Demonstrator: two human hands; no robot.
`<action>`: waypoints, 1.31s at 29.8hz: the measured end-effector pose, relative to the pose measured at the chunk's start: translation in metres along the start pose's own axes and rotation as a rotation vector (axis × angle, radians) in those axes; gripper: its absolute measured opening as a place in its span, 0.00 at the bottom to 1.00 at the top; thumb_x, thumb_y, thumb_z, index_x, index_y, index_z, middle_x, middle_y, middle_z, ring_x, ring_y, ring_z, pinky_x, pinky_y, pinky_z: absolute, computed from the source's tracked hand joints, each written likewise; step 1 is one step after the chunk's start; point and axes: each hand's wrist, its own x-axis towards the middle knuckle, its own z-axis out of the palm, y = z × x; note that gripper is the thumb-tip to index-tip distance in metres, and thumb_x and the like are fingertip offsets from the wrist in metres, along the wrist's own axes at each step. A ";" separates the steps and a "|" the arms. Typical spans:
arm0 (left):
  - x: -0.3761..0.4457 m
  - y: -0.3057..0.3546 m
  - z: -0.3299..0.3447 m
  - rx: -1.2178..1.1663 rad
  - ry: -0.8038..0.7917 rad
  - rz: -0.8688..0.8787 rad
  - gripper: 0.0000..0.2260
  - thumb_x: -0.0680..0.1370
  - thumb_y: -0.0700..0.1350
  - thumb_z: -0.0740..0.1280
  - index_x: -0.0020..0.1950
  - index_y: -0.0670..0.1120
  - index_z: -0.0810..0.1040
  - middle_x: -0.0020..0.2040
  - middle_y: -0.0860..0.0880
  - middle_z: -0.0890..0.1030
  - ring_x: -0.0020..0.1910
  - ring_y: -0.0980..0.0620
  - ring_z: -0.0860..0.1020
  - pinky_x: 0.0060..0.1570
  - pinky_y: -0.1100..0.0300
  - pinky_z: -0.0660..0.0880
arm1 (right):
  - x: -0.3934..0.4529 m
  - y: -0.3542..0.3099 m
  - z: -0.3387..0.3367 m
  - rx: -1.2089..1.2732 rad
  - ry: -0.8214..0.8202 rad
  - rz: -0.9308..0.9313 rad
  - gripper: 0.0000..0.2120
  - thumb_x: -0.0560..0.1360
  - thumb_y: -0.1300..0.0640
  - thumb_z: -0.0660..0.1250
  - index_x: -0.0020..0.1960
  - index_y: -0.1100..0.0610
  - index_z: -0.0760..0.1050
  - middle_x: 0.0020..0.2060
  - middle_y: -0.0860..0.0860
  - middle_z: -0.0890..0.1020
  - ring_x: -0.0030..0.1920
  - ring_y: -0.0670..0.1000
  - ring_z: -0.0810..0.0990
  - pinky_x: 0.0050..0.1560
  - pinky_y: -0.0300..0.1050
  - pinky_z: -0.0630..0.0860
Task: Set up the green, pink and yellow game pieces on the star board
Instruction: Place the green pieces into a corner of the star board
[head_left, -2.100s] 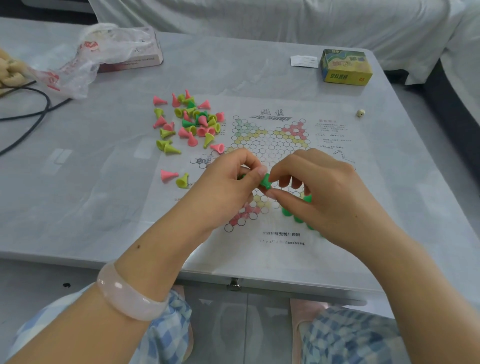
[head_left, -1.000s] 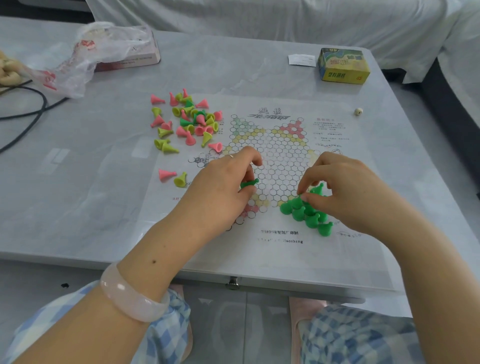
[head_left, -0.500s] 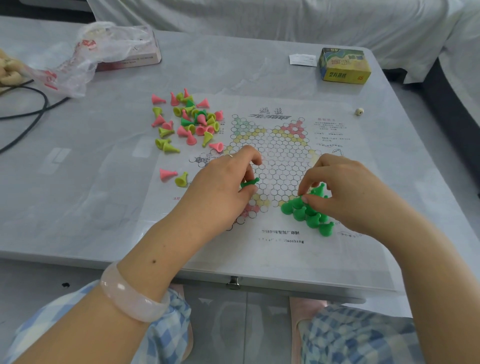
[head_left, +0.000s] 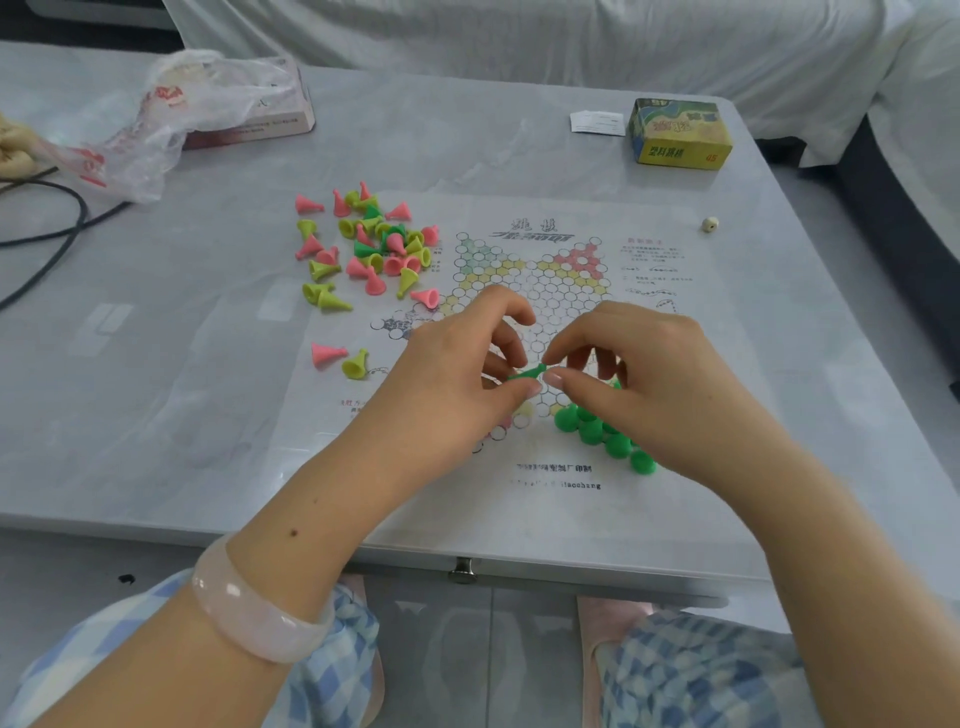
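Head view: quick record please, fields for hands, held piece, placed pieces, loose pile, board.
left hand: pinches green piece
right hand: pinches same piece's tip
held piece: green, lying sideways above board
placed pieces: green cluster on board's near right point
loose pile: pink, yellow, green, beside board's far left
board: paper star sheet, flat on table

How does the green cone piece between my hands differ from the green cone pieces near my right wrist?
The green cone piece lies sideways, pinched by left hand and right hand; the green cone pieces stand clustered on the paper star board, none visibly gripped. Same colour and shape.
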 end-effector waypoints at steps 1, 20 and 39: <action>0.000 0.000 0.001 -0.002 0.001 0.004 0.16 0.72 0.40 0.70 0.52 0.54 0.68 0.44 0.53 0.76 0.44 0.57 0.79 0.42 0.65 0.77 | 0.001 -0.001 0.001 0.005 0.011 -0.003 0.02 0.71 0.55 0.67 0.44 0.51 0.78 0.34 0.40 0.74 0.36 0.41 0.73 0.39 0.29 0.66; -0.001 0.002 0.005 -0.009 0.035 0.054 0.14 0.72 0.42 0.70 0.52 0.52 0.69 0.46 0.54 0.76 0.47 0.58 0.80 0.47 0.64 0.78 | 0.002 -0.006 0.003 0.215 0.058 0.055 0.04 0.70 0.58 0.68 0.38 0.50 0.76 0.33 0.43 0.78 0.40 0.42 0.73 0.41 0.29 0.69; 0.003 -0.022 0.000 0.618 -0.059 0.139 0.15 0.73 0.48 0.59 0.55 0.44 0.78 0.55 0.48 0.79 0.55 0.44 0.76 0.56 0.48 0.71 | 0.005 0.053 -0.019 -0.106 0.031 0.365 0.04 0.71 0.58 0.65 0.42 0.51 0.78 0.32 0.40 0.74 0.34 0.40 0.70 0.35 0.31 0.65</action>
